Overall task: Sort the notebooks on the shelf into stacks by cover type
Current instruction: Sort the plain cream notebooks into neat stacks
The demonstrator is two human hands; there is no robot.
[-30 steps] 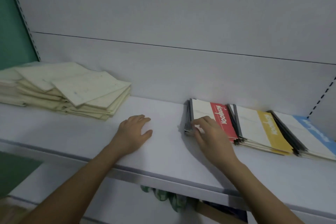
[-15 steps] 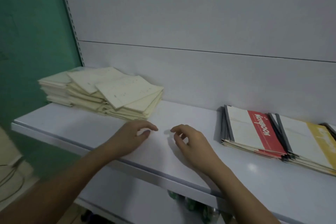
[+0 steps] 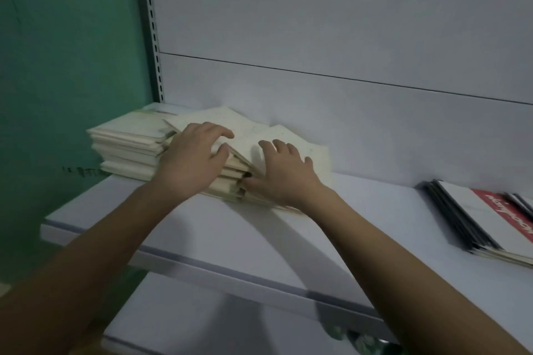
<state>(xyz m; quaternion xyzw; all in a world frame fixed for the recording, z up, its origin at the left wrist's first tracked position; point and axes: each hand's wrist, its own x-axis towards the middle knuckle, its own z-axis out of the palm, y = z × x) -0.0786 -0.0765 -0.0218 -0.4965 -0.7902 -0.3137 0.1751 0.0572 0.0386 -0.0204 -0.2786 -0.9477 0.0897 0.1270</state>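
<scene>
A pale grey-white back panel [image 3: 331, 17] fills most of the frame, crossed by a thin dark seam running from centre left down toward the right edge. At upper left, a green wall [image 3: 66, 46] meets a slotted metal upright [image 3: 153, 34]. A white shelf board [image 3: 288, 236] spans the lower half; a second shelf [image 3: 184, 323] lies below. Lighting is dim and cool.

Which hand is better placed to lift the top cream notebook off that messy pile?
Probably the left hand: its fingers already curl over the top cream notebook, while the right hand lies lower.
</scene>
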